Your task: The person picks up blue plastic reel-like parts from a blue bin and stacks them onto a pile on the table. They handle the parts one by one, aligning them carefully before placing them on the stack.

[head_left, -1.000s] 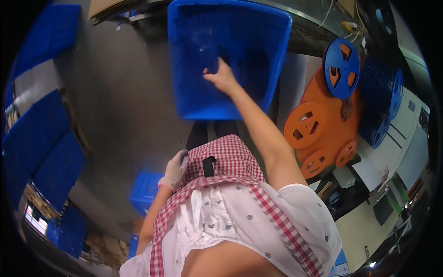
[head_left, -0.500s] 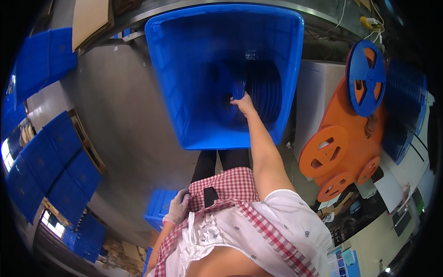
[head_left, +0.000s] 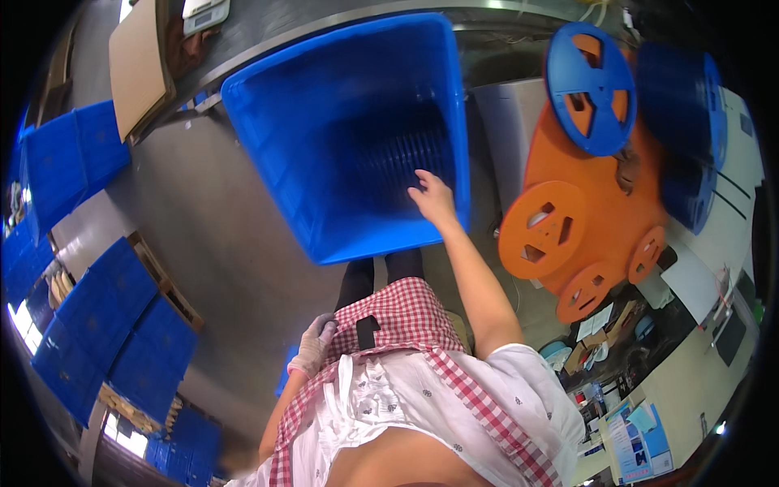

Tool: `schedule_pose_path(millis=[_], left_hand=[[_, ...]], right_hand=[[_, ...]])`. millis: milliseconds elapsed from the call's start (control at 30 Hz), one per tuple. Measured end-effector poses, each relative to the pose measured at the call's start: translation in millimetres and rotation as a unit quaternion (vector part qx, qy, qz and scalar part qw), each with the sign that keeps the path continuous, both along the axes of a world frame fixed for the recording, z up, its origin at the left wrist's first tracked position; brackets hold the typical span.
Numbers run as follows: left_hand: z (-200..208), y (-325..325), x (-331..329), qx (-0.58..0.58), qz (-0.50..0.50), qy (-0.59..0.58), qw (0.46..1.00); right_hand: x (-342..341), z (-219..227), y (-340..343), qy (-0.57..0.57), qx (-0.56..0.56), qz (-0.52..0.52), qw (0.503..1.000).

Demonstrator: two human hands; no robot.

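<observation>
Reels (head_left: 399,158) with ribbed, dark blue edges are lying in a row deep inside the blue bin (head_left: 276,122), toward its right wall. My bare right hand (head_left: 436,199) is reaching over the bin's near right corner, thumb and forefinger standing apart with nothing showing between them; I cannot tell whether its other fingers are touching the reels. My gloved left hand (head_left: 315,345) is resting, curled, at the side of my red checked apron (head_left: 406,316), and I cannot tell whether it is gripping the cloth. To the right of the bin, an orange stand (head_left: 604,191) is bearing a blue spoked disc (head_left: 591,88). Beyond the bin, a tabletop (head_left: 276,24) is carrying a white scale (head_left: 204,16). Blue boxes (head_left: 89,312) are standing well off to my left.
</observation>
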State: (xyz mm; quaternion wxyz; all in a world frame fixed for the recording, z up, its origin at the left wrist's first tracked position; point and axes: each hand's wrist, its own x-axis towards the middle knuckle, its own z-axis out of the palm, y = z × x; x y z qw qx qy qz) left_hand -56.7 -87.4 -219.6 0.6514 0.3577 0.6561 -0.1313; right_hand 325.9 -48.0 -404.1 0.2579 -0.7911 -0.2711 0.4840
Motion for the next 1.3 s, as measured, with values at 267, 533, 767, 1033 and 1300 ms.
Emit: schedule_pose_path(millis=[267,533,767,1033,1300], left_hand=[[-1.2,17.7,3.9,-0.034,-0.017,-0.026,0.999],[-2.1,32.6,-9.9,0.043,-0.032,-0.039,0.998],[-16.5,47.1,35.9,0.151,-0.092,-0.139,0.974],[71.8,76.2,71.2,0.300,-0.100,-0.156,0.936],[145.9,173.7,144.4,0.611,-0.219,-0.054,0.758]], right_hand=[[259.8,89.2,9.2,-0.542,0.018,-0.032,0.839],[286.4,137.8,4.8,-0.530,0.068,0.017,0.845],[213.7,322.6,-33.8,0.275,0.365,-0.377,0.806],[102.3,282.6,-26.4,0.562,0.344,-0.338,0.672],[-15.6,292.7,6.3,0.600,0.198,-0.249,0.734]])
